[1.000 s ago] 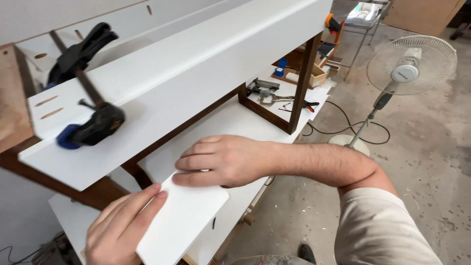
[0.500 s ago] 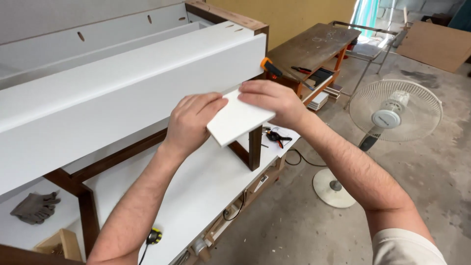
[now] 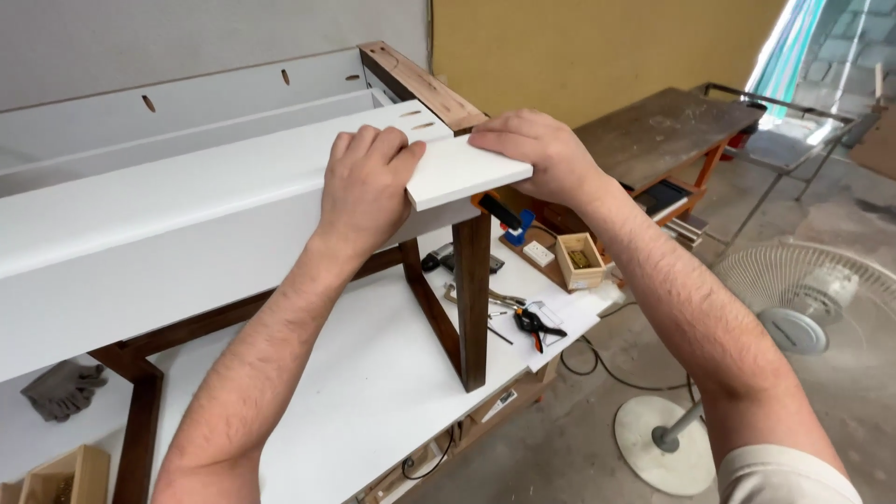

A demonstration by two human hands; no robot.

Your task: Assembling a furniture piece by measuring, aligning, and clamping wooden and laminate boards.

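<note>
White panel [image 3: 467, 171] | left hand [image 3: 366, 184] fingers curled, gripping its edge | right hand [image 3: 530, 151] fingers flat, pressing its top

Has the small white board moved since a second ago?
Yes. The small white board, held by both hands, has gone from low beside the long white panel up to its far end, near the brown end piece.

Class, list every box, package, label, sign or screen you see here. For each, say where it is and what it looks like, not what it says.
Small wooden box: open-topped, pale wood, on the lower bench right of the dark leg.
Flat white box: small and square, beside the wooden box.
Wooden box: open, pale, bottom left corner.
Signs or screens: none in view.
</note>
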